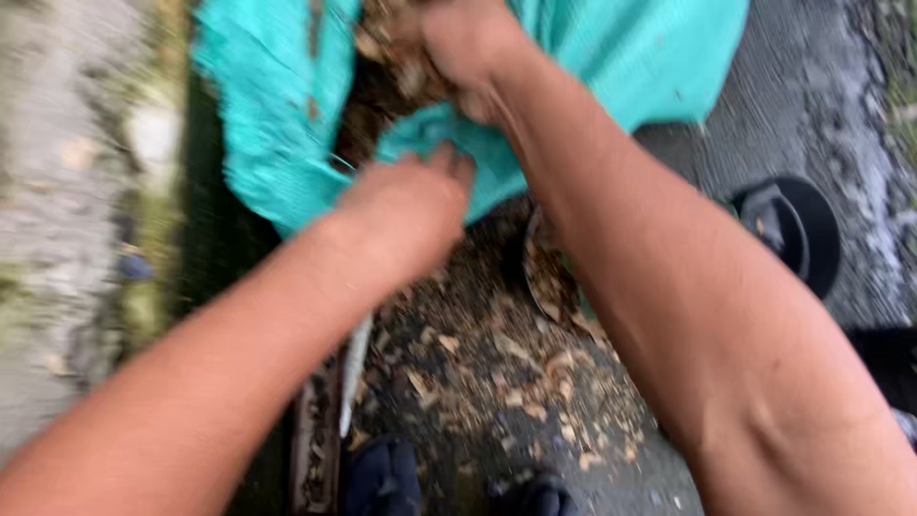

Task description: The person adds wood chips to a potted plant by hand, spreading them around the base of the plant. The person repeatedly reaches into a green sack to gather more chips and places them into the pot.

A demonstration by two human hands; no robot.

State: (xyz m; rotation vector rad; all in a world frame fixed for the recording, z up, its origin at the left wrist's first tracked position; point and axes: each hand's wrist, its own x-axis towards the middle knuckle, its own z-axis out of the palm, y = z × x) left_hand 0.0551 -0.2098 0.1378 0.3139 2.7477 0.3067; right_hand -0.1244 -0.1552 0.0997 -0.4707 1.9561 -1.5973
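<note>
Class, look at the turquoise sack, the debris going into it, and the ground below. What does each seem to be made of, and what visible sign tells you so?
Turquoise sack: probably woven plastic, matte; a fine weave texture and a frayed rim show.
Debris: dry brown leaves and chips, it seems; flaky and curled, though blurred.
Ground: likely concrete or asphalt, rough, grey and damp-looking.
The left hand grips the sack's rim; the right hand presses into the debris.

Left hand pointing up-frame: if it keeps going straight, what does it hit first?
The left hand already meets the rim of the teal sack; going straight on, it would likely enter the opening and meet the dry leaves inside. Depth is unclear.
</note>
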